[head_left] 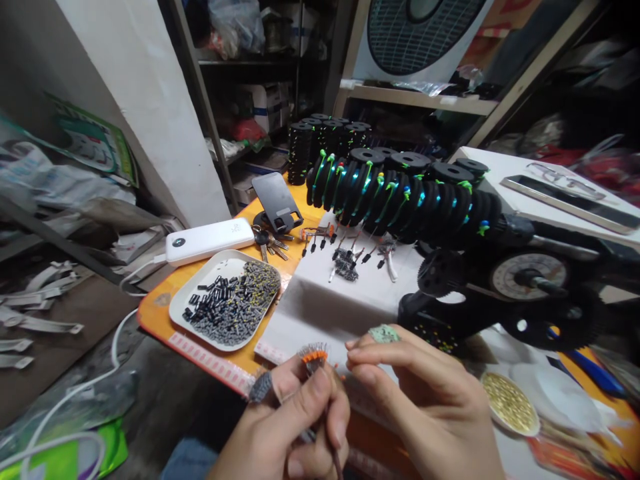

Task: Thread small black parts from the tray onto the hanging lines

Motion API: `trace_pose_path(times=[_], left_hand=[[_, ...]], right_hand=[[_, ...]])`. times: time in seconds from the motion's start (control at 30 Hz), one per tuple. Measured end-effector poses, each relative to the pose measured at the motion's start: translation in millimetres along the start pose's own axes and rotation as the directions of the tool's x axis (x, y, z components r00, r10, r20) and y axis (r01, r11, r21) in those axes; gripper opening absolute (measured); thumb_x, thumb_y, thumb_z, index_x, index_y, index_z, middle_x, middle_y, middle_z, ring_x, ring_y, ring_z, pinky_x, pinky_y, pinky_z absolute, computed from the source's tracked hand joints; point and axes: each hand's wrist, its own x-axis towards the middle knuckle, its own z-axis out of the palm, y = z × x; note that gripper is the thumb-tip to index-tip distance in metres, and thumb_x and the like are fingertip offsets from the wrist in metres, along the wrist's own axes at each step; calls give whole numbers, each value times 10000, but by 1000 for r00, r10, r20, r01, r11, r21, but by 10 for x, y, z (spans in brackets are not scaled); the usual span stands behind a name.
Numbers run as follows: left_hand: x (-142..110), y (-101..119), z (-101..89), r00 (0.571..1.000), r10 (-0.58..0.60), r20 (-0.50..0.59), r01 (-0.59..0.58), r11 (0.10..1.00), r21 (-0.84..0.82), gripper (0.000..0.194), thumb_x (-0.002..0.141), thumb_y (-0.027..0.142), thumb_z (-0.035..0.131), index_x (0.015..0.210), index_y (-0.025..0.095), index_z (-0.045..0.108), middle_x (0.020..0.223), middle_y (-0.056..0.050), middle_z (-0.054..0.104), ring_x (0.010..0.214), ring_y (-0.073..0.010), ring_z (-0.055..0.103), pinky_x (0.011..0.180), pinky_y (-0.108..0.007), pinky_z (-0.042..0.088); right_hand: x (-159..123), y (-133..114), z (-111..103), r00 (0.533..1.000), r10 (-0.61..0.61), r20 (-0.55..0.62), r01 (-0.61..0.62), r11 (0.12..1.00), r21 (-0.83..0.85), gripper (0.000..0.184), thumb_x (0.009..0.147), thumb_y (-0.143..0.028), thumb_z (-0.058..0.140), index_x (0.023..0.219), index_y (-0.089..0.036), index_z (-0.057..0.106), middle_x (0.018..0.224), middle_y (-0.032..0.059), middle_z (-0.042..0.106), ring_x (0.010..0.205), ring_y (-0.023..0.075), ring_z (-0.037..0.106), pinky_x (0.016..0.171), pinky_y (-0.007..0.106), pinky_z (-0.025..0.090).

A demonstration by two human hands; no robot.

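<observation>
Holds one bundle of thin wires (314,355) in the left hand (300,420), clamped between thumb and curled fingers, low in the middle of the view and in front of a white surface (380,290). Fans out at its top into fine silvery strands above a row of orange bands, too small and blurred to count. Has the right hand (435,393) just beside the bundle, tips of thumb and forefinger close to each other; cannot tell whether pinched on anything. Wears two wraps: one rough grey wrap (261,387) on a left finger, one crinkled green wrap (384,333) on a right finger.

Includes, on the white surface, one dark speckled clump (345,265) among several small black tips on thin stems.

Takes in, to the left, one shallow cream tray (183,293) of countless tiny grey and black cylinders, one smooth white power bank (210,241) and several metal keys (270,249).

Shows, beyond, one long ribbed black roller (400,203) tied with green cords; to the right, one round dish (535,429) of gold-coloured grains.
</observation>
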Motion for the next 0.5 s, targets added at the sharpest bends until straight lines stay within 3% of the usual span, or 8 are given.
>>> trace_pose_path(times=[0.1,0.17,0.27,0.43,0.5], left_hand=[[8,0,6,998,-20,53,21,1000,-20,355,883,433,706,693,137,652,512,93,385,360,-13,203,425,-190,212],[20,-4,12,996,-41,84,43,999,-22,351,886,441,701,709,142,652,473,104,369,348,-18,190,422,-182,230],[43,-19,7,991,-75,108,77,997,-16,355,883,460,698,728,145,645,451,101,395,331,-21,190,412,-184,226],[62,-39,-2,984,-121,128,120,993,19,396,872,505,689,699,155,622,399,112,349,325,-31,190,414,-198,228],[55,-45,14,990,-108,87,103,993,61,392,861,515,697,703,166,613,396,118,338,331,-27,198,414,-198,209]], right_hand=[[-8,16,12,1000,22,17,-23,1000,9,122,843,-165,723,864,-280,760,830,-23,772,777,128,731,667,181,554],[-6,21,16,998,11,58,-15,998,61,123,852,-162,720,868,-278,758,822,-37,775,796,123,732,833,217,561],[3,18,12,992,-12,124,-5,991,137,129,872,-148,701,878,-266,752,785,-60,773,740,101,722,1070,293,467],[-5,5,-10,992,33,123,-47,993,111,91,865,-188,711,859,-273,744,793,-42,772,819,141,727,1042,336,494],[-10,0,-21,990,48,130,-58,996,74,80,862,-194,706,839,-267,730,798,-33,770,869,162,726,1026,351,500]])
